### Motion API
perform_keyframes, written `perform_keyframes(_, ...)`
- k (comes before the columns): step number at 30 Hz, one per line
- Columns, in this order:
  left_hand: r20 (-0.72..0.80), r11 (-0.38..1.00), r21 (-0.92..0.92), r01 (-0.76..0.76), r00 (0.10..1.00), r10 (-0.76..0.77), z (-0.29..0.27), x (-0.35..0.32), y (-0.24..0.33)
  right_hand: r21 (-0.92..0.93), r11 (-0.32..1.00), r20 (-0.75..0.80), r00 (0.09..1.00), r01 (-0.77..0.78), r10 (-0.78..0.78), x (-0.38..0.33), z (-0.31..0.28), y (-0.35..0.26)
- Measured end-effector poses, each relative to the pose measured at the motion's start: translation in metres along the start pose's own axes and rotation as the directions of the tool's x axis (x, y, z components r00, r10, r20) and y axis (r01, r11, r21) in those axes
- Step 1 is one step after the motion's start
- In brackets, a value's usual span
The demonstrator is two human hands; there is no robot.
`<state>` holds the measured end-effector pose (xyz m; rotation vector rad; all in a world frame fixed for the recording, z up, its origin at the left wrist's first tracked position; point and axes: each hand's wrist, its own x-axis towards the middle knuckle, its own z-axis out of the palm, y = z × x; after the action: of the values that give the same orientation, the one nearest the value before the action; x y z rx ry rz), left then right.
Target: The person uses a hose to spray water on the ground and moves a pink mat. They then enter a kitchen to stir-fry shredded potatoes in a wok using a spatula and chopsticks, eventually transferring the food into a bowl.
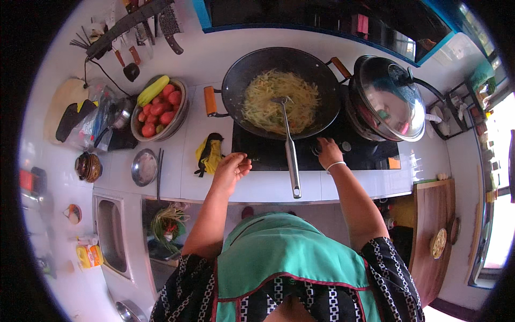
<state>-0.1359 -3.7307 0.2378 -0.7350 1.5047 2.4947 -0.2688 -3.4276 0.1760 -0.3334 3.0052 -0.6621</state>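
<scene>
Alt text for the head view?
Right hand on a black stove, by a round knob; left hand loosely curled, seemingly empty. Beyond them, a wok of shredded vegetables with a metal spatula in it; a lidded pot stands to its right.

A bright window (pixel 497 231) opens the white wall (pixel 462 166) at right.

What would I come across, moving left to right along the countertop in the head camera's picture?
Brown pot → small metal bowl → dark sticks → yellow-and-black cloth item → the person's left fingers → metal spatula → right fingers → large glass lid.
</scene>
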Motion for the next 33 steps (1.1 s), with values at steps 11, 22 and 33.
perform_keyframes(11, 0.012, 0.999, -0.045, -0.009, 1.000, 0.009, -0.023, 0.016, 0.012, 0.770, -0.167, 0.602, 0.788, -0.616, -0.130, -0.061, -0.047, -0.084)
perform_keyframes(22, 0.363, -0.071, 0.858, -0.509, 0.502, 0.785, -0.044, 0.075, 0.152, 0.397, 0.830, 0.454, 0.870, -0.392, 0.194, -0.076, -0.200, -0.164)
perform_keyframes(33, 0.140, 0.331, 0.845, -0.420, 0.771, 0.621, -0.029, 0.076, 0.158, -0.799, 0.509, 0.465, 0.866, 0.320, 0.185, 0.075, -0.303, -0.272)
